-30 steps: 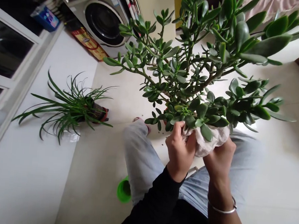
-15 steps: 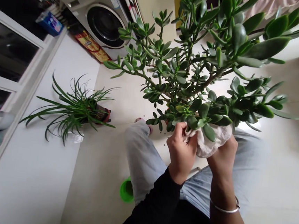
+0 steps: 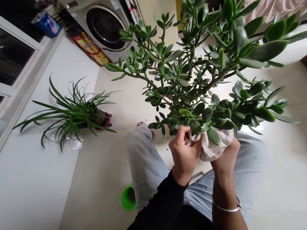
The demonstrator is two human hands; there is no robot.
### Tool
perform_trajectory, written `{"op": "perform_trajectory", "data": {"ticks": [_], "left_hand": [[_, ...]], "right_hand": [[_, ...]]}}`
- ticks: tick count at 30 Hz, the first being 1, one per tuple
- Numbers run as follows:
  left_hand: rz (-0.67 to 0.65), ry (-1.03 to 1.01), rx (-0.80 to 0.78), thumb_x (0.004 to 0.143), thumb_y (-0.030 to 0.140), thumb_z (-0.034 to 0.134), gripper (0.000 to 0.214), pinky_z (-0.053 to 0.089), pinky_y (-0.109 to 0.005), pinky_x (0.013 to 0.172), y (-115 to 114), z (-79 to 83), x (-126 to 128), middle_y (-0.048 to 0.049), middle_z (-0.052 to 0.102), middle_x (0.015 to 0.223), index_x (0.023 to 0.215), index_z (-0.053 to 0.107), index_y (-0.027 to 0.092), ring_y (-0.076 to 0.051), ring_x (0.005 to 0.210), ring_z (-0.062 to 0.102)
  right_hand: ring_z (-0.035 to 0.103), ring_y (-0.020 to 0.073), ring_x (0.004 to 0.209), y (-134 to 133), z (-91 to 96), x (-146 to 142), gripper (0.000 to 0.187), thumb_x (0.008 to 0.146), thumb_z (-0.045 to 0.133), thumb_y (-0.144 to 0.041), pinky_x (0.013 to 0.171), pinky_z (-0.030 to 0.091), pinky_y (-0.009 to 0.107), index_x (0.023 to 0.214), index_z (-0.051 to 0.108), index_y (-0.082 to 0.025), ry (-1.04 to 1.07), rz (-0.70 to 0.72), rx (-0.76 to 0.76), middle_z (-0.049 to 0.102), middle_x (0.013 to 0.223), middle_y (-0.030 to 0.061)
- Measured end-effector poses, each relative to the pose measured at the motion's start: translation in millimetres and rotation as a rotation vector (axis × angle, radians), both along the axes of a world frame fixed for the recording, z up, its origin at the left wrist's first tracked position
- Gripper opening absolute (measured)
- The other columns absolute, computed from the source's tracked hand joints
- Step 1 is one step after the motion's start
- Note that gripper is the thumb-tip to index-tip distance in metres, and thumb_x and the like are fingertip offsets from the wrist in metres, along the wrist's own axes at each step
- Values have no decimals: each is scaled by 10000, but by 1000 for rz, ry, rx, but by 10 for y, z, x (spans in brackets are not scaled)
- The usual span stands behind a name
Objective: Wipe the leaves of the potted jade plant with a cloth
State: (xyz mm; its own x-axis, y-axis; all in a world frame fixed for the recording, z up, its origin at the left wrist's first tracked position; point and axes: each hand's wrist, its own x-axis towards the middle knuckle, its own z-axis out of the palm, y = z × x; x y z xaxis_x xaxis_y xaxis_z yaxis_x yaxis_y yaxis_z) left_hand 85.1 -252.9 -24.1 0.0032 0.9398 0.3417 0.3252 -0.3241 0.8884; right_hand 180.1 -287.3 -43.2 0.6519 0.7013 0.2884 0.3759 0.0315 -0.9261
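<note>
A large jade plant [image 3: 184,74] with thick glossy green leaves rises in front of my knees. Under its lowest front leaves is a crumpled pale cloth [image 3: 213,147]. My left hand [image 3: 184,155] is closed at the cloth's left edge, thumb and fingers pinched just below the leaves. On the other side, my right hand [image 3: 226,157] grips the cloth, its fingers mostly hidden behind it. A few leaves hang over the front of the cloth. Foliage hides nearly all of the plant's pot.
A spider-like potted plant [image 3: 75,113] with long narrow leaves stands on the left by the white wall. A green cup-like container [image 3: 129,197] sits beside my left leg. Farther back are a washing machine [image 3: 106,26] and a blue box [image 3: 49,24]. Dark crumbs dot the floor.
The whole view has shifted slightly, so most things sit a little farther left. Both hands keep their places on the cloth under the leaves.
</note>
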Motion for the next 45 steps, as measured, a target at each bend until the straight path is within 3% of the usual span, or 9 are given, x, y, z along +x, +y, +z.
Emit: {"op": "perform_trajectory", "data": {"ticks": [8,16,22,31,34,39,41,43,45], "left_hand": [[13,7,20,845,279,750,287,333,-187,471,-27,10,13,81,485,549,726,495,226,-71,471,416],[17,11,-3,839,326,752,332,349,-187,484,-29,-36,-6,76,479,544,695,469,229,-77,481,417],[0,-3,31,837,275,753,293,348,-183,483,-16,-44,2,80,489,555,715,492,224,-71,486,425],[1,-64,13,851,233,729,222,324,-183,467,-27,-31,33,76,533,563,751,532,214,-63,472,442],[-6,-87,-8,851,207,724,195,330,-179,467,-32,-25,29,74,559,575,766,548,211,-61,473,462],[-13,-128,-68,863,200,720,118,390,-168,509,-42,-52,-2,56,649,658,842,605,206,-73,534,548],[-10,-132,-77,868,195,709,88,412,-168,527,-50,-69,-12,51,666,679,870,622,206,-79,552,570],[-3,-121,-72,868,186,693,69,422,-173,533,-59,-84,-16,45,676,691,889,630,205,-87,563,584],[-5,-108,-57,863,165,673,68,422,-174,530,-69,-94,-17,42,680,692,896,628,204,-90,566,592]], "right_hand": [[519,152,593,-1,-25,29,163,766,732,-355,568,469,275,742,711,-195,96,-11,-30,640,633,-11],[372,110,498,40,7,16,409,745,744,-495,474,378,257,544,521,-216,129,7,-60,515,499,-35],[348,112,513,54,27,23,437,775,728,-509,473,359,257,542,491,-225,99,49,-50,468,496,-45],[522,140,555,-35,-27,-26,234,826,736,-358,545,457,258,684,617,-215,87,142,-23,647,637,-11],[643,176,690,-114,-30,-32,71,855,709,-275,668,536,272,840,722,-207,94,199,-5,759,821,31],[728,252,1021,-251,-71,38,280,877,662,-205,934,569,347,1136,763,-233,78,327,-45,794,1158,79],[734,247,958,-269,-84,56,241,869,669,-203,872,575,330,1085,773,-227,71,322,-69,805,1087,69],[707,219,782,-252,-79,51,94,854,688,-229,724,553,292,905,765,-210,51,254,-86,791,863,41],[636,187,634,-209,-55,32,132,843,702,-278,607,489,268,733,701,-204,17,144,-93,718,669,13]]}}
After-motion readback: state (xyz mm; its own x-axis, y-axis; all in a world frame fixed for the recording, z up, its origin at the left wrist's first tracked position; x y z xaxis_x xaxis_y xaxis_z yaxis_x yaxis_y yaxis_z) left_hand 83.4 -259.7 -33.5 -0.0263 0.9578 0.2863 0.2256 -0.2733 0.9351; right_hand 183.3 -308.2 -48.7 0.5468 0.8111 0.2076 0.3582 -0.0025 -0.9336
